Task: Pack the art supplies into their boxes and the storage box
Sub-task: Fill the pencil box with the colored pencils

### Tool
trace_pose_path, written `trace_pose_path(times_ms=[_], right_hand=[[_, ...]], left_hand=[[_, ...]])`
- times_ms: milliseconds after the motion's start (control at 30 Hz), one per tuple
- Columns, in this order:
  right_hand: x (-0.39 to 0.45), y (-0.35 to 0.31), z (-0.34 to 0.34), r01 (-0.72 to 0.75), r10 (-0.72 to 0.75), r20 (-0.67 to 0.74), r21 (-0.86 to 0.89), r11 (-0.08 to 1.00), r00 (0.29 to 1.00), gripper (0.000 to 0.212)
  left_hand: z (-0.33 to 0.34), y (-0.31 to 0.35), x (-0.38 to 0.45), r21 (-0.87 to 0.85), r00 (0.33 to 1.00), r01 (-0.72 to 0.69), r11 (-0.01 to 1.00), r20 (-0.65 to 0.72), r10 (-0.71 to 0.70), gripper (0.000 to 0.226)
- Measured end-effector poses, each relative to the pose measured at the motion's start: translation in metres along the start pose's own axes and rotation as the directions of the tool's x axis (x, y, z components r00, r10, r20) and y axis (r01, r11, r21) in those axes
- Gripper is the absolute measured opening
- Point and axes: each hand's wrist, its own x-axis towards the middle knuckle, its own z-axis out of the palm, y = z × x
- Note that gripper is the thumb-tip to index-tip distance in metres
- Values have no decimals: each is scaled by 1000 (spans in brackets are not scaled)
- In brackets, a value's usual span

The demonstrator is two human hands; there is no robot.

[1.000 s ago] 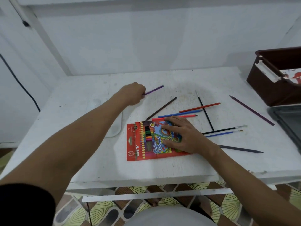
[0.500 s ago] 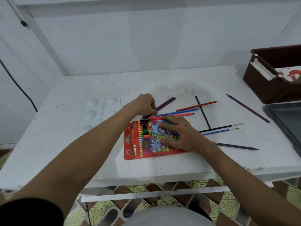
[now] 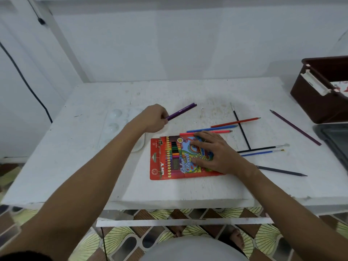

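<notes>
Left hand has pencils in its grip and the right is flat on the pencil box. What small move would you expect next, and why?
Probably bringing the purple pencils to the top end of the pencil box and sliding them in. The left hand grips them above the table beside the box, while the right hand presses the box flat, as if steadying it.

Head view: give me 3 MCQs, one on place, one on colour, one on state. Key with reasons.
1. Where is the brown storage box?
A. far right of the table
B. near left corner
C. on the floor

2. What colour are the pencils in the left hand?
A. yellow
B. purple
C. green

3. What is the right hand doing?
A. lifted in the air
B. gripping a brush
C. lying flat on the pencil box

A: box sits at the right edge. B: purple shafts stick out of the fist. C: palm presses the red pack.
</notes>
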Motion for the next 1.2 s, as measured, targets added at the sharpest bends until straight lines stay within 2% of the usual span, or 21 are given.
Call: trace_pose_path(times_ms=[100, 267, 367, 500, 733, 1033, 1200], right_hand=[[0, -1, -1, 10, -9, -12, 4, 1000, 1000, 77], [0, -3, -3, 13, -13, -24, 7, 1000, 1000, 80], [0, -2, -2, 19, -19, -25, 8, 1000, 1000, 80], [2, -1, -1, 33, -33, -35, 0, 999, 999, 78], [1, -2, -1, 31, -31, -45, 5, 1000, 999, 79], [0, -3, -2, 31, -29, -55, 39, 999, 998, 76], [-1, -4, -2, 33, -31, -59, 32, 999, 998, 75]], left_hand=[[-14, -22, -42, -95, 999, 52, 994, -11, -53, 13], [-23, -62, -121, -267, 970, 154, 951, 223, -94, 10], [-18, -89, -148, -387, 952, 242, 890, 273, -140, 10], [-9, -107, -165, -451, 936, 279, 848, 323, -137, 9], [-3, -95, -163, -497, 938, 248, 831, 338, -77, 18], [-4, -103, -157, -506, 939, 265, 821, 329, -101, 19], [-3, -106, -160, -551, 956, 246, 797, 272, -107, 16]])
